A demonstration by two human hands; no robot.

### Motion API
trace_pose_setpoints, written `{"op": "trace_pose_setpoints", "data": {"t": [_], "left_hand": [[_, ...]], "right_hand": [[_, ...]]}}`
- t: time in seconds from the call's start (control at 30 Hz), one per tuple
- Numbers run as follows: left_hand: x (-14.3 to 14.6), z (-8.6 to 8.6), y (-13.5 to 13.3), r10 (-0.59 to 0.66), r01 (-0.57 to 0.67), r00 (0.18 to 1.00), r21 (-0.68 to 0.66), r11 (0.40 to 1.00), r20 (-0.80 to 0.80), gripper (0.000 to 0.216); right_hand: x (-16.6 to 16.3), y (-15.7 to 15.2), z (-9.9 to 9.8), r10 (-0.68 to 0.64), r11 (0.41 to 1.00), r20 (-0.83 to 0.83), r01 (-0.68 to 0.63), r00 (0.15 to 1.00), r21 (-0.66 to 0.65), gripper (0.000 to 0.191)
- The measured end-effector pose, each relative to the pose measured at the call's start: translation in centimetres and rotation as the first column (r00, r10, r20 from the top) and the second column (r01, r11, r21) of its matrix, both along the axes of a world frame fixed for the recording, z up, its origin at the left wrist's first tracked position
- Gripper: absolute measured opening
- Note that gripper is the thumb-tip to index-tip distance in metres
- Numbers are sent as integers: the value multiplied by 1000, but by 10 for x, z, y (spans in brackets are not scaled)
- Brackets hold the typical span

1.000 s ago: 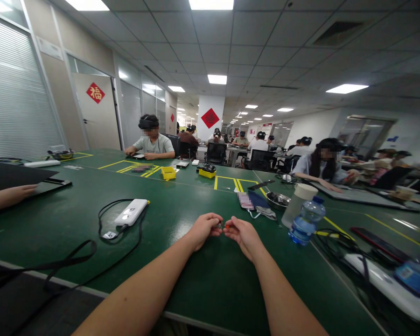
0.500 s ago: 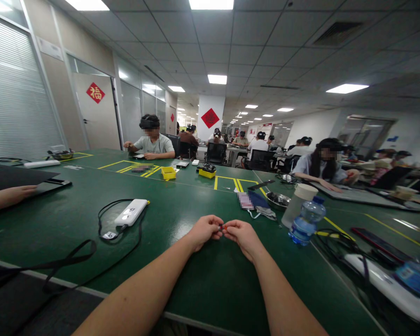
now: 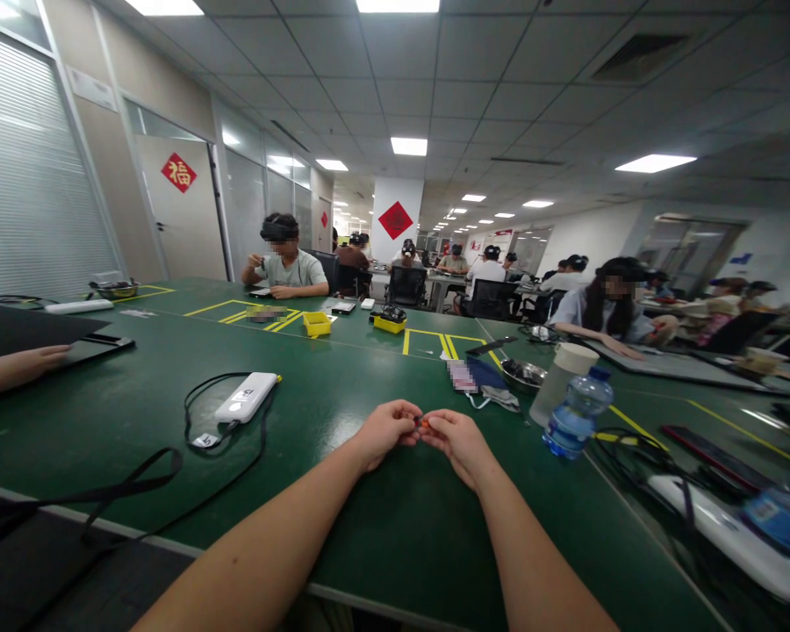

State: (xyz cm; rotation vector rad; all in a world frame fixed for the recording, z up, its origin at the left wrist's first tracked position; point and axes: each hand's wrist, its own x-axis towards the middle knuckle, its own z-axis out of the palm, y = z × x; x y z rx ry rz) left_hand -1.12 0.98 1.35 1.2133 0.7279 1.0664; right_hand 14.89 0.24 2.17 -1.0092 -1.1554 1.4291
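My left hand [image 3: 391, 434] and my right hand [image 3: 456, 441] meet fingertip to fingertip just above the green table [image 3: 342, 386]. Both are closed in a pinch. Between the right thumb and fingers shows a small orange piece [image 3: 425, 423]. The left fingers pinch a tiny dark piece [image 3: 418, 421] right beside it. Both bits are mostly covered by fingertips, too small for me to tell their kind or whether they are joined.
A white power bank [image 3: 248, 397] with a black cable lies left. On the right stand a water bottle [image 3: 578, 414], a pale tumbler [image 3: 559, 386] and a metal bowl [image 3: 524, 376]. Yellow trays [image 3: 317, 325] sit farther back. Another person's hand [image 3: 30, 364] rests at far left.
My hands stay together with slight finger movement, and more of the orange piece shows between the fingertips. The person across the table has raised a hand.
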Motion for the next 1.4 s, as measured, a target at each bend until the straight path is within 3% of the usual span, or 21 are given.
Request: {"op": "trace_pose_setpoints", "data": {"t": [0.2,0.53,0.73,1.13,1.4], "left_hand": [[0,-3,1,12,-12,1000,-14,1000,-11,33],[0,-9,4,-36,35,999,-73,997,-13,23],[0,-7,1,-21,18,998,-42,999,-51,23],[-2,-5,6,33,-36,999,-94,995,-27,24],[-1,-5,5,35,-39,998,-94,995,-44,28]], "right_hand": [[0,1,-2,2,1000,13,-2,1000,-9,12],[0,2,-6,-18,1000,61,17,998,23,15],[2,5,-12,-14,999,97,9,995,51,17],[2,4,-4,6,1000,-51,-6,999,-13,24],[0,2,-3,-2,1000,-8,2,1000,-6,10]]}}
